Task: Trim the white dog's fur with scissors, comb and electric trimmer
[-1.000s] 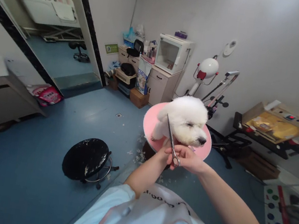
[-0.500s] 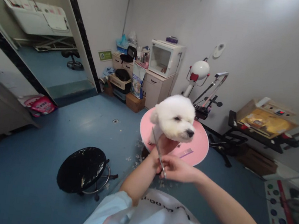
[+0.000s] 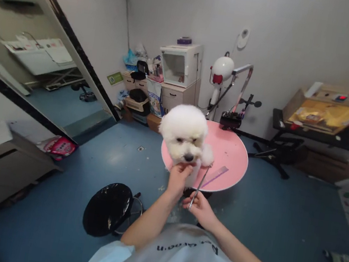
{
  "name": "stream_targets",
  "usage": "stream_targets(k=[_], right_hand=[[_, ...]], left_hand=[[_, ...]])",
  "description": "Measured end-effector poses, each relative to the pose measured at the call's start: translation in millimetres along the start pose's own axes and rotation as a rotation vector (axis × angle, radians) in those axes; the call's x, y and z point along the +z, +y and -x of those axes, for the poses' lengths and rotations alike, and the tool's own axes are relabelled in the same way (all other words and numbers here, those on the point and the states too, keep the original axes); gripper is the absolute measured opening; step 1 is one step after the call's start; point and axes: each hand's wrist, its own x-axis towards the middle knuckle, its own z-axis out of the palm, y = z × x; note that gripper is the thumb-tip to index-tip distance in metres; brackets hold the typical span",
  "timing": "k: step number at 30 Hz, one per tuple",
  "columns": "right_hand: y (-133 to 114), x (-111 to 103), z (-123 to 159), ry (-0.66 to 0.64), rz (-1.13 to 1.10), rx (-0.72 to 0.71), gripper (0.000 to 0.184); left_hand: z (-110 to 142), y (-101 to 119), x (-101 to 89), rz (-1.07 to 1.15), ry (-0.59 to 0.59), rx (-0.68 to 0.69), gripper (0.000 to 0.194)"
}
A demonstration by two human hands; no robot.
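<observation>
Left hand: bent fingers holding the chin of the white dog from below. Dog is on the round pink table, directly beyond that hand, face toward the person. Right hand: just right of the left and nearer the body, fingers closed on the handle end of the scissors. Blades point away from that hand, tips near the dog's leg fur; they look together, but too small to be sure. Purple comb lies flat on the table, just beyond the right hand. Black stool: on the floor, left of the left hand.
</observation>
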Motion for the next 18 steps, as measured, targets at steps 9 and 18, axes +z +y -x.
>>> stream_targets(k=[9,18], right_hand=[[-22.7,25.2,-62.1,0.077,0.340,-0.386,0.033],[-69.1,66.5,-100.0,0.283,0.407,-0.593,0.028]], left_hand=[[11.2,53.6,17.7,-0.192,0.271,0.235,0.033],[18.3,90.1,20.3,-0.819,0.293,0.410,0.031]])
